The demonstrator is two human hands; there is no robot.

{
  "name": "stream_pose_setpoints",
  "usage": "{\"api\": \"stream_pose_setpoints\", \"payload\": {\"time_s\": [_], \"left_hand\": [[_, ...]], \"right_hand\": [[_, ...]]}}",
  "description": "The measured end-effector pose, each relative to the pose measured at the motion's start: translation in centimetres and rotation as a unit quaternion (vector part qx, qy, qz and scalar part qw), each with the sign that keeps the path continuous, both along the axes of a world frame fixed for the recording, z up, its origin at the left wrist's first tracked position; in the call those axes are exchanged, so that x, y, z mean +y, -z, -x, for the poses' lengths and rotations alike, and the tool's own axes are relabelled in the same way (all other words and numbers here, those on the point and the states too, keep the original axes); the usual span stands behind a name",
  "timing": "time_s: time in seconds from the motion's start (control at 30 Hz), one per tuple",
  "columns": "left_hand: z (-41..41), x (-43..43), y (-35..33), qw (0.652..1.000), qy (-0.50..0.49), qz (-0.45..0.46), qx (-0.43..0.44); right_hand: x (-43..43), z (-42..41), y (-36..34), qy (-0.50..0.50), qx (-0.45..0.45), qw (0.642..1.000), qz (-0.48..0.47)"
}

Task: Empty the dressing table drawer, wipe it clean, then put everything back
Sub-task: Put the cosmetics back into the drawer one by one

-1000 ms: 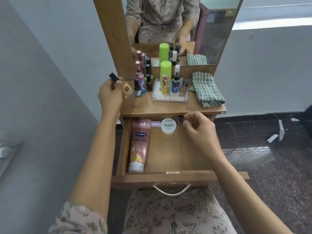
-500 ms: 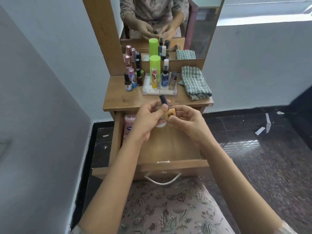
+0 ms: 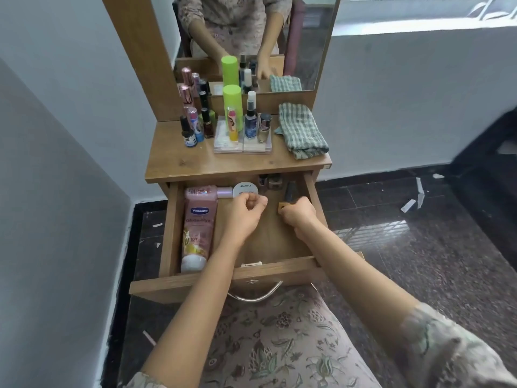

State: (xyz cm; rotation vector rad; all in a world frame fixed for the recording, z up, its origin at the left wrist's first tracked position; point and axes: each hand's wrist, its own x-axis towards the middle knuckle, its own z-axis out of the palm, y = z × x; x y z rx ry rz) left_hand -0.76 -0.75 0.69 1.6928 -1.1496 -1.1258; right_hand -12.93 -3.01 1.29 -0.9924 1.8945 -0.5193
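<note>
**At the drawer's right side, a bottle on its way down**

Under both hands the drawer (image 3: pixel 167 242) stands pulled fully out of the dressing table (image 3: pixel 195 163). Its floor is mostly bare beneath the knuckles. Well beyond the fingertips, on the tabletop, a folded checked cloth (image 3: pixel 302 130) lies unused beside a crowd of cosmetic bottles (image 3: pixel 232 116). Left of the left hand's fingers, a pink lotion tube (image 3: pixel 198 228) lies along the drawer's side wall.

The left hand (image 3: pixel 246 211) hovers over the drawer with its fingers curled into a fist, and nothing shows inside them. A round white tin (image 3: pixel 244 189) sits just past its knuckles. The right hand (image 3: pixel 298 212) pinches a nail polish bottle (image 3: pixel 289 193) close to the right wall, dark cap pointing away from the fingers. A few small bottles (image 3: pixel 270 180) stand just beyond it at the back.

With the floor looking wiped and the cloth set aside, this reads as the putting-back step, though emptying cannot be ruled out. If so, the next move is to stand the bottle beside the back row, let go without toppling its neighbours, then reach up for another.
</note>
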Motion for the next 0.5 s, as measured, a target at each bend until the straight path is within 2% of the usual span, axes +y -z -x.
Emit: {"api": "stream_pose_setpoints", "payload": {"time_s": [0.07, 0.23, 0.5], "left_hand": [[-0.2, 0.0, 0.4, 1.0, -0.007, -0.003, -0.024], [-0.9, -0.2, 0.8, 0.993, -0.005, 0.003, -0.122], [-1.1, -0.1, 0.6, 0.987, -0.012, 0.011, -0.162]], "right_hand": [[-0.8, -0.5, 0.0, -0.001, 0.02, 0.999, 0.027], [-2.1, -1.6, 0.6, 0.02, 0.0, 0.997, 0.08], [-2.1, -1.4, 1.3, -0.034, 0.146, 0.976, 0.157]]}}
